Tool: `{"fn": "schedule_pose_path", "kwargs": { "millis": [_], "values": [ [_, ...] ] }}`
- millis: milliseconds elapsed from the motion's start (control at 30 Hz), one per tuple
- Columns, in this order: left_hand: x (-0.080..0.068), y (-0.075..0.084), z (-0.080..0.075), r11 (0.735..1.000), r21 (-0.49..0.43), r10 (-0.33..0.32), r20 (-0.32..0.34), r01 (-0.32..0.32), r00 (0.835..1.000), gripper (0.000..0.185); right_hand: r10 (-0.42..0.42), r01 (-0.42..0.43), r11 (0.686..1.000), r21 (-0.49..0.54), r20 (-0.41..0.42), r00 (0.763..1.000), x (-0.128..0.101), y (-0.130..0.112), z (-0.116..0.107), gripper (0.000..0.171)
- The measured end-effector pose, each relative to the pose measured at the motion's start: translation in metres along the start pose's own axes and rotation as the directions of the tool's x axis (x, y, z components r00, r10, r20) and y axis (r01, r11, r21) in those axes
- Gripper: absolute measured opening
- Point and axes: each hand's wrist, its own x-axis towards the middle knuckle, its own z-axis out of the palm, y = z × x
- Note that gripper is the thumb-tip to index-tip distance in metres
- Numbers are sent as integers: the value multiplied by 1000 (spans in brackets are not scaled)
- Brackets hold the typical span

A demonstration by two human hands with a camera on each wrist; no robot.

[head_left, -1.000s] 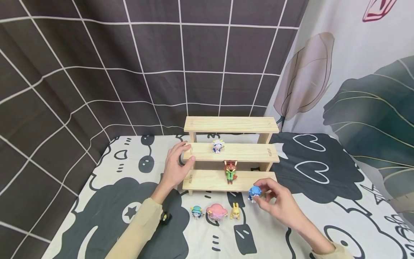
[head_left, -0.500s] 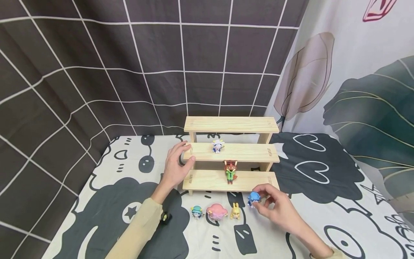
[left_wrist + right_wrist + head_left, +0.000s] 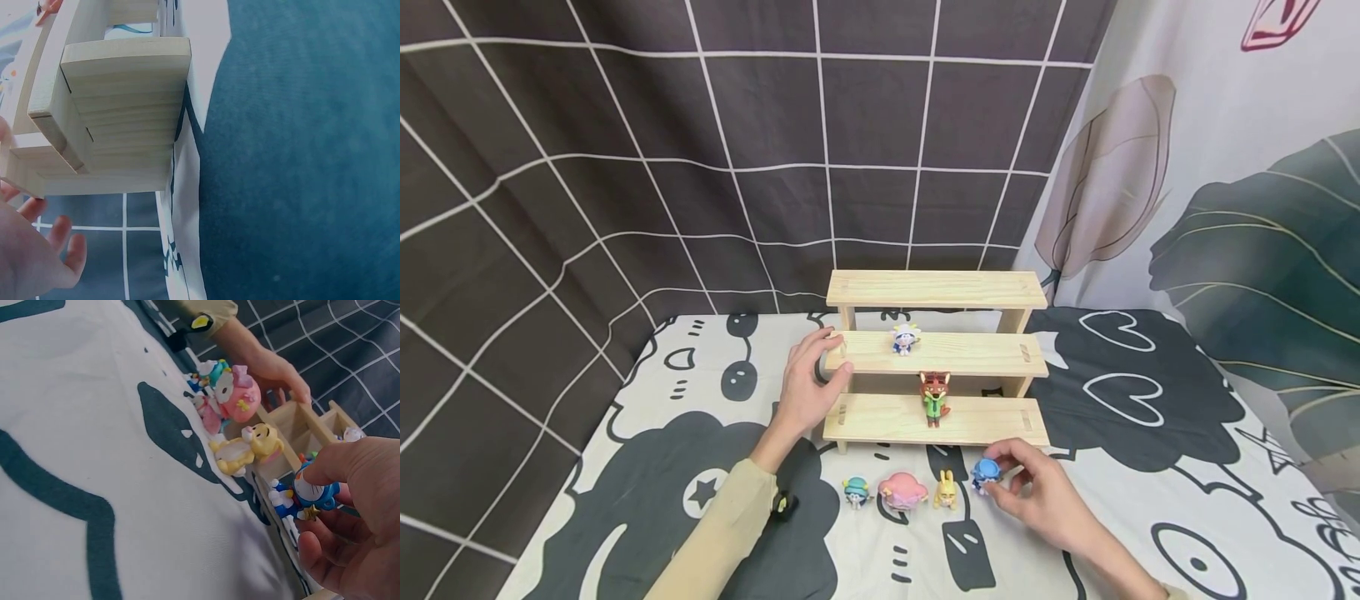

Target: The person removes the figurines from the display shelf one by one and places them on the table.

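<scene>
My right hand [image 3: 1017,486] pinches a small blue figure [image 3: 986,474] [image 3: 306,494] just above the patterned cloth, in front of the three-step wooden shelf [image 3: 936,354], at the right end of a row of toys. My left hand [image 3: 811,382] [image 3: 31,256] rests against the shelf's left end, thumb on the middle step's corner. A fox figure [image 3: 934,398] stands on the lowest step and a small white and blue figure [image 3: 904,338] on the middle step. On the cloth lie a yellow rabbit [image 3: 946,490] [image 3: 247,449], a pink figure [image 3: 902,490] [image 3: 234,400] and a teal figure [image 3: 855,492].
The table is covered with a black and white cartoon cloth [image 3: 700,467]. A dark checked curtain [image 3: 700,150] hangs behind and a leaf-print curtain [image 3: 1240,208] at the right. A small black object [image 3: 785,504] lies by my left sleeve.
My right hand has carried the blue figure down and slightly left, from the lowest step's right end to the cloth beside the yellow rabbit. The left hand has stayed put.
</scene>
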Motion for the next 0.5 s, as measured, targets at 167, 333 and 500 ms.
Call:
{"fn": "schedule_pose_path", "kwargs": {
  "millis": [167, 333, 500],
  "values": [
    [0, -1, 0, 1000, 5, 5, -4, -5, 1000, 41, 16, -15, 1000, -18, 6, 1000, -2, 2, 2, 47],
    [0, 0, 0, 1000, 4, -3, -1, 3, 1000, 41, 40, -39, 999, -23, 24, 999, -5, 3, 4, 47],
    [0, -1, 0, 1000, 3, -1, 0, 1, 1000, 41, 65, -64, 998, -20, 45, 997, -6, 3, 5, 45]
  ]
}}
